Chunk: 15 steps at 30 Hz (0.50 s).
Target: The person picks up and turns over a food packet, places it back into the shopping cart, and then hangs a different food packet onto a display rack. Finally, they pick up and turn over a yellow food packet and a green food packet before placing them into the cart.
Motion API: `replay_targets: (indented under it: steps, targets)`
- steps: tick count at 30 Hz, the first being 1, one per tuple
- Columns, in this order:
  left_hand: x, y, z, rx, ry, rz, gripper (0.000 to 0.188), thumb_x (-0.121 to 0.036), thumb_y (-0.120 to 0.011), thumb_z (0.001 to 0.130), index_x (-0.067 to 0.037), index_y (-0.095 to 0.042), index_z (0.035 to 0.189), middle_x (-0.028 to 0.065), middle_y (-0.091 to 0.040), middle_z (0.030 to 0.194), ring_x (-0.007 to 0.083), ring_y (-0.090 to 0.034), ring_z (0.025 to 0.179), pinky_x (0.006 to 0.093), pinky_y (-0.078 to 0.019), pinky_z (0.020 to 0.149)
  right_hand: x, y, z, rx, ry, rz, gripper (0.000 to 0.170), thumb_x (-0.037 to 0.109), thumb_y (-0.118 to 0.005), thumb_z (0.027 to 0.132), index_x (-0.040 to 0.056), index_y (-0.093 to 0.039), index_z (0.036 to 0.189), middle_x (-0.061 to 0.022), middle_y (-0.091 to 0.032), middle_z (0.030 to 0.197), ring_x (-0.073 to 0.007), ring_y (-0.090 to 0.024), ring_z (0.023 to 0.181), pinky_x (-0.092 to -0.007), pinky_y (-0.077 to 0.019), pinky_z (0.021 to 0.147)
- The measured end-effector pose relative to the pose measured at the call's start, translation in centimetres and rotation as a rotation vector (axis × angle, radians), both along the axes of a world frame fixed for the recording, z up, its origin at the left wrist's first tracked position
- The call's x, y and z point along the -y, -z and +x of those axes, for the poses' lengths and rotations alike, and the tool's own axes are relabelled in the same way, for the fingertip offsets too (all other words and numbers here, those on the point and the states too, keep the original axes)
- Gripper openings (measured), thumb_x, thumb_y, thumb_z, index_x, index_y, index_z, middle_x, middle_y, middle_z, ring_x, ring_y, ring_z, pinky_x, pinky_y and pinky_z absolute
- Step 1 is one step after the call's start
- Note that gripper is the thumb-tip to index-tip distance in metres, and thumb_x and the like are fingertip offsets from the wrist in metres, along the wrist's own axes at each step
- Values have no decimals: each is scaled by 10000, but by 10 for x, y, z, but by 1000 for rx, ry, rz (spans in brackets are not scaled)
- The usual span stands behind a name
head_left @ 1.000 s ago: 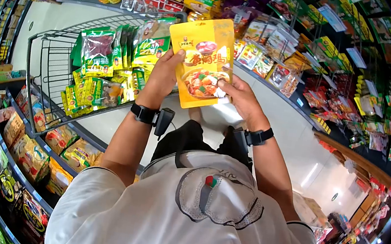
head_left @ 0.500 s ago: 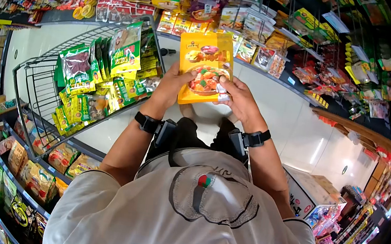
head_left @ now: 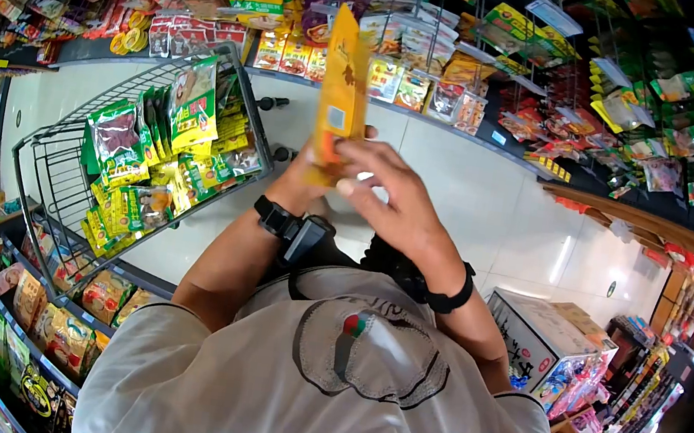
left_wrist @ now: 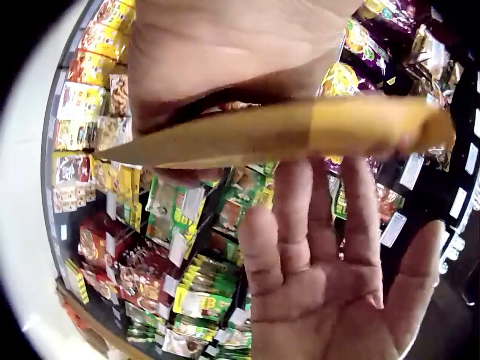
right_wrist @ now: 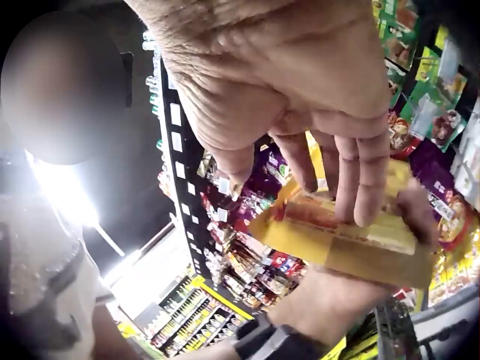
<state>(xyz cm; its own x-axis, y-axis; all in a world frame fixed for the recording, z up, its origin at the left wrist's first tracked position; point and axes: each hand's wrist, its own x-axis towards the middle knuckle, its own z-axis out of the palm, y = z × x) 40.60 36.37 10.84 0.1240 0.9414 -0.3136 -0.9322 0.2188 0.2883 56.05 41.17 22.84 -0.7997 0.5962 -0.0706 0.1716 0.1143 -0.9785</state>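
A yellow food pouch (head_left: 348,76) stands nearly edge-on to the head view, gripped near its lower end by my left hand (head_left: 303,179). Seen from the left wrist, the pouch (left_wrist: 300,133) is a thin blurred strip below my left hand (left_wrist: 240,49), and my right hand (left_wrist: 322,277) lies beyond it with fingers extended. In the right wrist view, fingertips of my right hand (right_wrist: 285,90) rest on or just over the pouch face (right_wrist: 337,232). My right hand (head_left: 397,201) has its thumb apart from the fingers.
A wire cart (head_left: 51,164) at the left carries green and yellow packets (head_left: 120,143). Shelves of hanging packets (head_left: 406,36) curve across the far side. Low bins (head_left: 64,337) stand at lower left, a white box (head_left: 524,336) at right.
The pouch has turned from facing the head camera to nearly edge-on, shifting slightly left. My right hand has released its pinch and spread its fingers. The cart appears lower and farther left.
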Motion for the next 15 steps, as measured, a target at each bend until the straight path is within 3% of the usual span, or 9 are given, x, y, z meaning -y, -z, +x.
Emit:
replay_targets:
  steps: [2,3,6,7,11,15]
  targets:
    - [-7,3,5,497,88,355,649,-543,-472,968,-78,-398,1414,238,-505,1305,351,-546,1152,458,-569,806,4,-3,4,-56,-47,10,401,266,-643,940,39,-595,1268,-145,-556,1290,-248,-611,1076,-344,-521,871]
    - [-5,-17,8,521,76,97,705,-565,-464,953,-63,-361,1437,274,-450,1344,393,-504,1173,463,-581,728,3,-8,8,-36,-71,6,386,242,-631,947,33,-599,1270,-140,-540,1329,-238,-591,1117,-340,-505,900]
    - [-16,-30,17,595,152,128,722,-569,-466,950,-59,-341,1446,266,-436,1362,375,-492,1184,439,-584,695,-4,-21,17,-23,-120,-110,379,222,-610,962,13,-596,1279,-132,-523,1381,-221,-558,1181,-352,-489,951]
    - [-17,-33,23,501,141,73,735,-587,-453,949,-60,-335,1446,253,-450,1348,369,-488,1181,404,-580,672,-4,-19,21,-56,-118,-154,377,217,-607,965,10,-594,1280,-132,-523,1384,-219,-559,1183,-352,-488,953]
    - [-22,-39,38,510,198,157,588,-421,-442,1003,-37,-334,1435,242,-489,1314,320,-527,1126,405,-560,898,-7,-16,37,-76,-138,-141,362,192,-594,972,6,-587,1283,-136,-521,1398,-216,-575,1167,-346,-486,956]
    - [-26,-43,52,501,249,220,576,-337,-503,997,-73,-286,1461,209,-441,1361,302,-512,1148,412,-540,948,-10,-15,51,-117,-100,-199,343,171,-594,970,15,-587,1275,-127,-545,1379,-211,-601,1131,-323,-485,947]
